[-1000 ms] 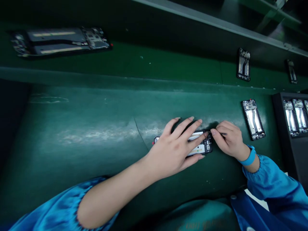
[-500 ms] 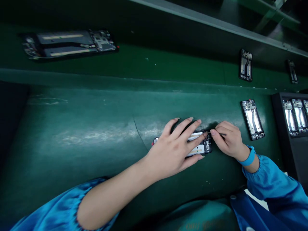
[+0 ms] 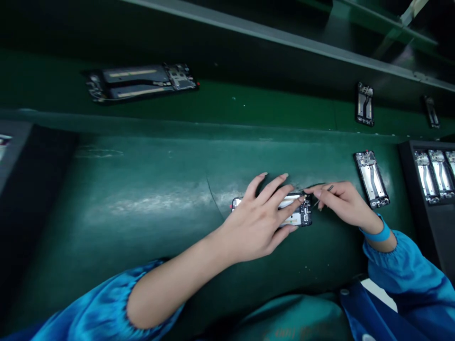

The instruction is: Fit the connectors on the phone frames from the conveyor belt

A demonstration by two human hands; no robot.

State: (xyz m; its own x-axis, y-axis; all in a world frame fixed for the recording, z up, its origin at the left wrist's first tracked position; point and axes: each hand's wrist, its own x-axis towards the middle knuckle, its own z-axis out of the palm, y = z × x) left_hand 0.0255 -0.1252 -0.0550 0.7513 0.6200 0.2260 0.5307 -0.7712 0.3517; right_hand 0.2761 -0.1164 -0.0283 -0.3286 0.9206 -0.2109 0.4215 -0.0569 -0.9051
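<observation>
A: Where did you have the work, and how did your left hand lie?

B: The opened phone (image 3: pixel 305 216) lay just right of the frame's centre, long side running across, on the green work surface (image 3: pixel 149 175); your left hand (image 3: pixel 258 218) was over its middle, palm down, fingers spread and not curled round anything; one fingertip rested on the phone near its right end; a small red spot showed at its left end.

A: And your right hand?

B: Your right hand (image 3: pixel 343 201) was just beside the phone's right end, pinching a thin dark tool (image 3: pixel 330 188) aslant between thumb and fingers; its index finger pointed at the phone's upper right corner; whether the tool's tip touched the phone, I could not tell; you wore a blue wristband (image 3: pixel 377 230) on that side.

A: What else lay about you?

B: A second phone (image 3: pixel 372 180), also opened, near your right hand, toward the right of the frame; past it, at the right edge, a black tray (image 3: pixel 442 220) with phones (image 3: pixel 423 175) in a row; on the upper ledge (image 3: pixel 277 109), one phone at upper left (image 3: pixel 138 83) and two at upper right (image 3: pixel 365 105).
</observation>
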